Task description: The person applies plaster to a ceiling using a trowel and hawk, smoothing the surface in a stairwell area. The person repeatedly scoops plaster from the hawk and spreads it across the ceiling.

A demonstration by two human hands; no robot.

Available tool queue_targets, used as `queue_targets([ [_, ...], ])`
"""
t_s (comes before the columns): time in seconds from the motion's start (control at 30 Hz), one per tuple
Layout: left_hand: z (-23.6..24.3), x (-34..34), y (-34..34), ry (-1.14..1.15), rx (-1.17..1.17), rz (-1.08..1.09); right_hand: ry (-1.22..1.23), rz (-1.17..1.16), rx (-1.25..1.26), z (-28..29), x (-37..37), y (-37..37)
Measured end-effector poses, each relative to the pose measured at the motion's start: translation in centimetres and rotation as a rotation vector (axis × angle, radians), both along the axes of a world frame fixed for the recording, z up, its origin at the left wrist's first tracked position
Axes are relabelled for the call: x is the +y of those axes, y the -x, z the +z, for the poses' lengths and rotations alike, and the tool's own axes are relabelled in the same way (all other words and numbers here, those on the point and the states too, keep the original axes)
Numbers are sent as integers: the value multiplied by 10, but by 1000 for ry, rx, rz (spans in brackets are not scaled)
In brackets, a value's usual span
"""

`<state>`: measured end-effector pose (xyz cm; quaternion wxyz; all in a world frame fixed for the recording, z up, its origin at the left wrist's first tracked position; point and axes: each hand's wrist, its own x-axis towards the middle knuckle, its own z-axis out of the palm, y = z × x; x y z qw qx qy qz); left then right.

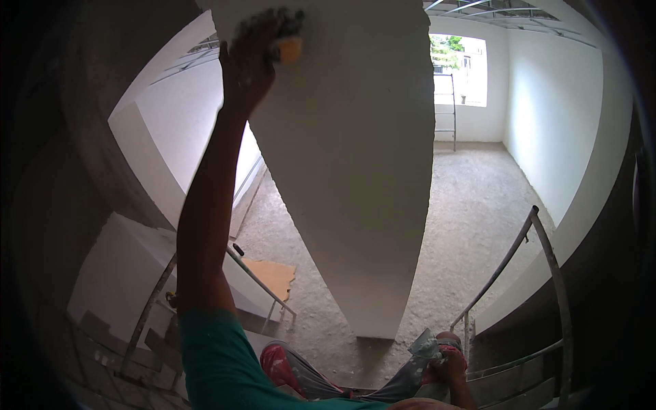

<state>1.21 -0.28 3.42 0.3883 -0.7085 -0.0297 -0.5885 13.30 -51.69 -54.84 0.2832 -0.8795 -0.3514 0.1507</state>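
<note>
My left hand [249,68] is raised high at the upper left of the white wall column [342,171], closed on a blurred dark tool with a yellowish-orange part [288,49] against its surface. My right hand [451,365] is low at the bottom right, beside my knee, closed on a grey, metal-bladed putty knife [427,348]. My legs [287,369], in stained grey-and-red trousers, show below the column.
Metal scaffold rails [560,287] stand either side of me, low left and right. A light brown board [270,273] lies on the dusty floor [482,198]. Behind are white walls [547,102], a bright window [465,61] with a ladder [454,116] beneath, and bare ceiling framing [519,14].
</note>
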Motion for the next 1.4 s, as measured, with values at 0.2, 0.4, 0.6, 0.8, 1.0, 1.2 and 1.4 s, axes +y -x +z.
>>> queue_targets([
  [0.2, 126, -3, -28, 170, -107, 125, -137, -112, -88, 75, 14, 30],
  [0.4, 176, 15, -35, 92, -116, 219, 30, -85, -72, 48, 1, 23],
  [0.6, 144, 11, -41, 138, -58, 276, -101, -68, -103, 12, -4, 14],
  [0.8, 12, 9, -34, 279, -1, 260, -40, -11, 24, 14, 1, 6],
  [1.0, -171, -3, -36, 286, 49, 255, -65, 41, 9, -33, 1, -6],
  [1.2, -298, -35, 7, 553, 317, 282, -34, 41, 29, -19, 2, -6],
  [1.4, -105, -50, -3, 331, 119, 204, -192, 24, -25, -27, -1, -7],
])
